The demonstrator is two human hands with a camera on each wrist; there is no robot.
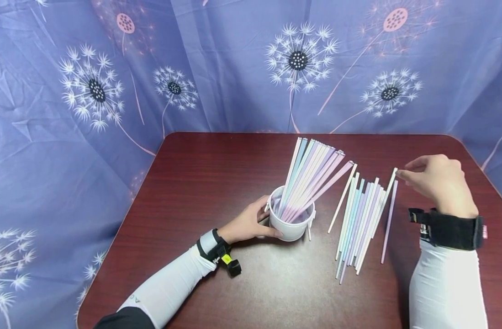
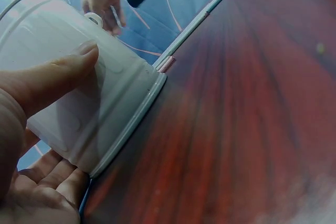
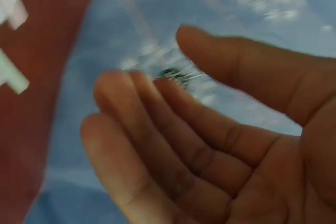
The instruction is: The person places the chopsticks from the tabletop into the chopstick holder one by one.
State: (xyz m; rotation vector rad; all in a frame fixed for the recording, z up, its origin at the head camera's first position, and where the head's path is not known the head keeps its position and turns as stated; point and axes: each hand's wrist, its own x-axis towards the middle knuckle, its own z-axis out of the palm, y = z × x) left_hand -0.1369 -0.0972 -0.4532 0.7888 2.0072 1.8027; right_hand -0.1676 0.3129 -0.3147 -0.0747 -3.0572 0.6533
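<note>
The left hand (image 1: 246, 225) grips the white cup (image 1: 289, 225) of chopsticks. The right hand (image 1: 437, 183) hovers, fingers apart and holding nothing, fingertips at the top end of a loose chopstick (image 1: 385, 201) in the pile (image 1: 359, 224) to its left.

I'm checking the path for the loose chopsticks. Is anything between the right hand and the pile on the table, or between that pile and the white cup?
Nothing visible blocks either. The right hand is at the far tip of one chopstick in the pile. Bare table separates pile and white cup, which the left hand holds; its chopsticks lean toward the pile.
</note>
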